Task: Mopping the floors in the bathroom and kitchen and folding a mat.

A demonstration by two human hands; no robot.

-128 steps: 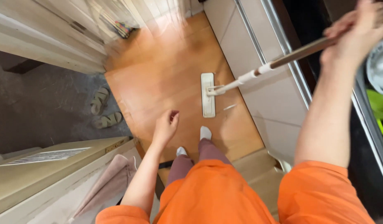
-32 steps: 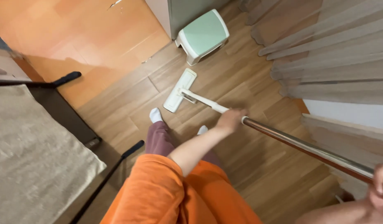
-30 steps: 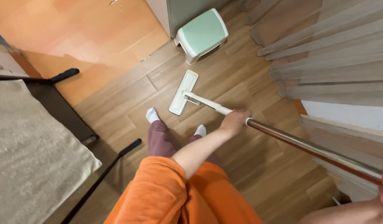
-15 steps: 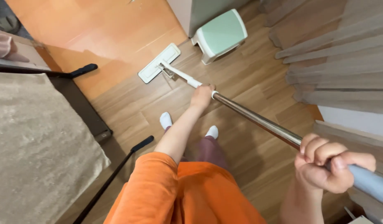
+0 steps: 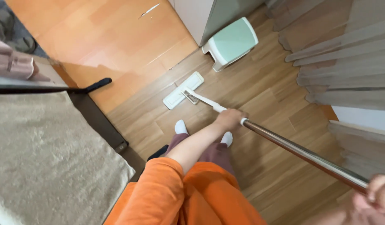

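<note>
Two hands being kept on mop pole (image 5: 292, 146): left hand (image 5: 229, 118) clenched around lower end, right hand (image 5: 375, 200) grasping upper end. Mop head (image 5: 183, 90) being pressed flat on wood floor (image 5: 259, 91) just beyond left hand, near green stool (image 5: 232, 41).

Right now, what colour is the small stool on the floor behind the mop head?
The stool has a pale mint-green top on a white base, seen in the head view.

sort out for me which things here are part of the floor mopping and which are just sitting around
In use:
- flat mop head, flat on the wood floor
- mop pole
- left hand, gripping the pole low down
- right hand, at the pole's upper end

Just lying about:
- mint-green step stool
- beige blanket
- grey curtain
</note>
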